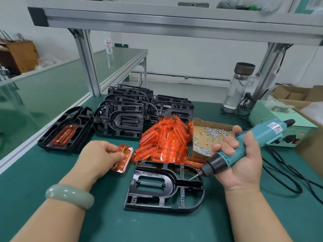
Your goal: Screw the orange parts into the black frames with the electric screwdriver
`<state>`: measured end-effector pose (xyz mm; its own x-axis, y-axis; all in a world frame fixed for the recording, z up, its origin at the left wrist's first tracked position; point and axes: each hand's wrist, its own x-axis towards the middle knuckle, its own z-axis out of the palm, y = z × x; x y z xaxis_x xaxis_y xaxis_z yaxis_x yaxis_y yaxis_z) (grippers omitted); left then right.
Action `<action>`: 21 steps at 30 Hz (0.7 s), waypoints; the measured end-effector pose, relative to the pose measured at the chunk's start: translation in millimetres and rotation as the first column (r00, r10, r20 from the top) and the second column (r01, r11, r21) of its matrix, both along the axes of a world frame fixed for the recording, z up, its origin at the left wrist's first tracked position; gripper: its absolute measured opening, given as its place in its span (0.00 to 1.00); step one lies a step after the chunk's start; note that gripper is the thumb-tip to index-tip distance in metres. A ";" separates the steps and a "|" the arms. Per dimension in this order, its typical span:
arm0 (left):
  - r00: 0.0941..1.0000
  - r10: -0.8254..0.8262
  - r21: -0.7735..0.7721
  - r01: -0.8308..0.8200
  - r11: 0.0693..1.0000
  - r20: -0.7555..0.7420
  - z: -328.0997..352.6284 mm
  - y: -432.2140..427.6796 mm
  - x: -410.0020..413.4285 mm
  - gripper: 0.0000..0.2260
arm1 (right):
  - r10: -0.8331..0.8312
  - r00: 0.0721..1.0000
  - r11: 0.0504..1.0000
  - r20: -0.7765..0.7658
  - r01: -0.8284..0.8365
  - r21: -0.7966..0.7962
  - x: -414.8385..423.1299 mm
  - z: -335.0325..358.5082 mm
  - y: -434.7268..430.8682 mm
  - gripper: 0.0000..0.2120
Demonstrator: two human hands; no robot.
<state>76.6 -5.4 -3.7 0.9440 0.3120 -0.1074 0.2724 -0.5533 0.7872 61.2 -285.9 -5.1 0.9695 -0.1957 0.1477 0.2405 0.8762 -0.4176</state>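
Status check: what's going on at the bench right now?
Left hand pinches orange part. Right hand grips screwdriver, bit over empty black frame. Nothing in the way.

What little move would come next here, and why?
Probably the left hand sets its orange part into the near black frame: that frame's slot is bare, while the right hand holds the electric screwdriver ready just above its edge.

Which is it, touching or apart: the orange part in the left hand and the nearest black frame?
Apart. Head view shows green mat between the orange part and the black frame.
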 end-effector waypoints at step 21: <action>0.955 -0.201 -0.114 0.230 0.967 0.219 31.8 -38.9 -29.7 0.07 | 0.000 1.000 1.000 -0.010 0.000 0.003 -1.0 0.1 -0.1 0.09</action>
